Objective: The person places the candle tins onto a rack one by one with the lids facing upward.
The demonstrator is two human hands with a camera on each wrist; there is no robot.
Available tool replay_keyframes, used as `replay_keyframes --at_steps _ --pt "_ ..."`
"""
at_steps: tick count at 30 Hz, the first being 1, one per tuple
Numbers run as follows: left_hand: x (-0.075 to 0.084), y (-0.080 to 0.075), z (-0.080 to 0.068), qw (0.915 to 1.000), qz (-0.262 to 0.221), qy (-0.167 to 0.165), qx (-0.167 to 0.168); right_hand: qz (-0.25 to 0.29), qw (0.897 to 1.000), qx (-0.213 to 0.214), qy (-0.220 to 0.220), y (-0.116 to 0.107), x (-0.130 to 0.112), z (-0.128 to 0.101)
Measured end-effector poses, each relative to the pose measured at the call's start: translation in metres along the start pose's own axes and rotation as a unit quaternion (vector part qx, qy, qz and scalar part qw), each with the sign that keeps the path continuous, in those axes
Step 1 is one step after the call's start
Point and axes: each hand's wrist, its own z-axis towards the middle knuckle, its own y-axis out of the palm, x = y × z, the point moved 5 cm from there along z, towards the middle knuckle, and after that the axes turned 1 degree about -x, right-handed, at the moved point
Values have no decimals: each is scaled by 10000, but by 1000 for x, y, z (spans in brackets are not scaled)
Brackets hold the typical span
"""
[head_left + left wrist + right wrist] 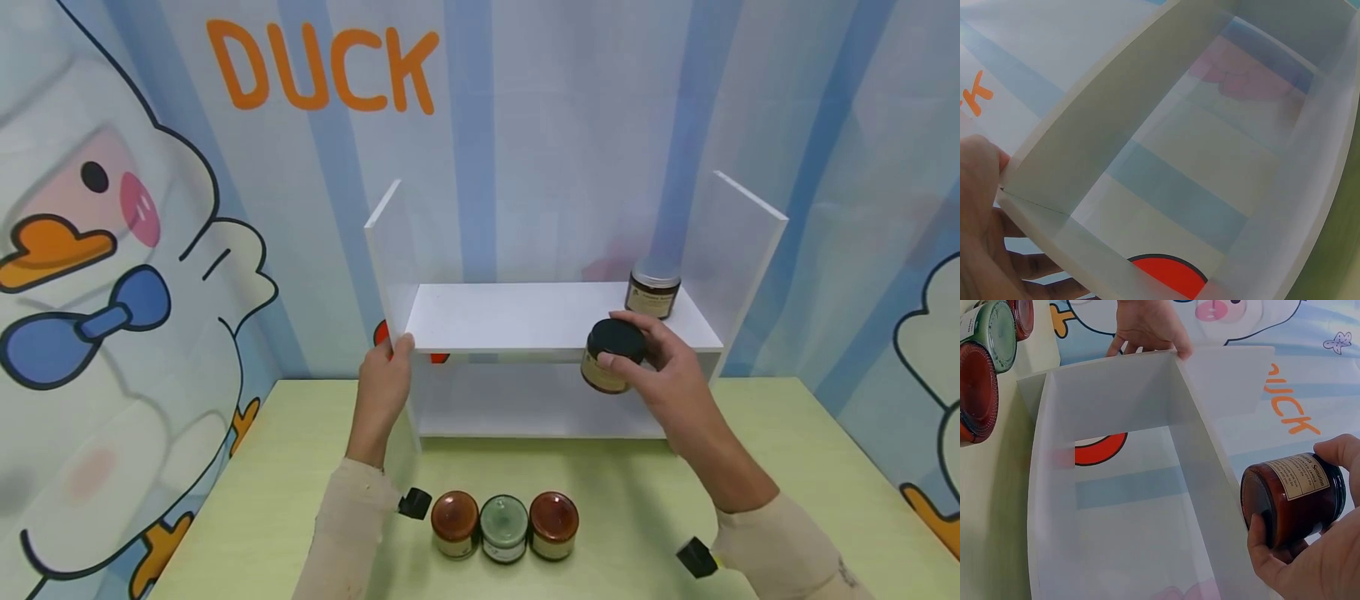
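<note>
Your right hand grips a black-lidded jar at the shelf's front edge, near another jar. Your left hand clasps the shelf's left panel.

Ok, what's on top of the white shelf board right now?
One silver-lidded jar stands at the right end of the white shelf. The right hand holds a black-lidded jar at the front edge, hiding the board there. The left hand grips the left panel.
</note>
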Motion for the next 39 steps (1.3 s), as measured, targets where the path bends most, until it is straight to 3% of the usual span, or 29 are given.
replay_keyframes --at_steps 16,29,39 --pt "1 0 -1 9999 90 48 79 -41 10000 -21 2 -2 -6 9" --pt "2 0 -1 9997 165 68 137 -570 9983 -88 22 -7 -11 21" --pt "2 -1 -2 9997 159 75 156 -901 9950 -400 149 -15 -10 35"
